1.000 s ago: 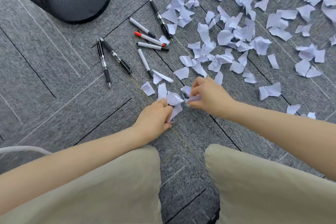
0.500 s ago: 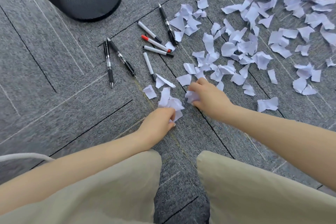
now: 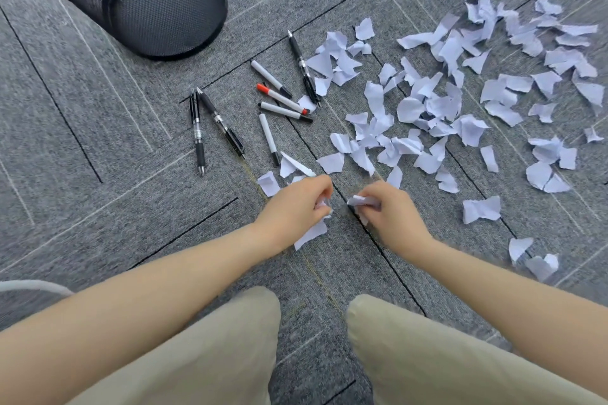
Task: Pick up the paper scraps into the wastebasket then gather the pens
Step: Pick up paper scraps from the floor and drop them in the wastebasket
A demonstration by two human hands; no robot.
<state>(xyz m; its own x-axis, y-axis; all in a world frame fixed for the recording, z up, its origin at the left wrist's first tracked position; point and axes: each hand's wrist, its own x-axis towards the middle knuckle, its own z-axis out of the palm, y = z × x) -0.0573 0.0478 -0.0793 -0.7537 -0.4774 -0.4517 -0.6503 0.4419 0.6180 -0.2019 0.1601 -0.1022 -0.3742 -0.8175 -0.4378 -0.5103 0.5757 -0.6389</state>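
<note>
White paper scraps [image 3: 437, 108] lie scattered over the grey carpet, mostly to the right. My left hand [image 3: 294, 204] grips a bunch of scraps, one piece [image 3: 311, 233] hanging below it. My right hand [image 3: 390, 212] pinches crumpled scraps [image 3: 362, 200] just beside it. A black mesh wastebasket [image 3: 158, 0] lies on its side at the upper left. Several pens lie between the basket and the scraps: two black ones [image 3: 210, 123] to the left, white markers [image 3: 279, 102] and another black pen [image 3: 302, 66] near the paper.
My two knees in beige trousers [image 3: 427, 355] fill the bottom of the view. A white cable [image 3: 36, 286] curves in at the left edge. Bare carpet [image 3: 82, 158] stretches to the left of the pens.
Both hands have drawn back toward me, holding scraps. The scraps that lay between the hands are now gathered into the left hand. The view has shifted, so the wastebasket shows more.
</note>
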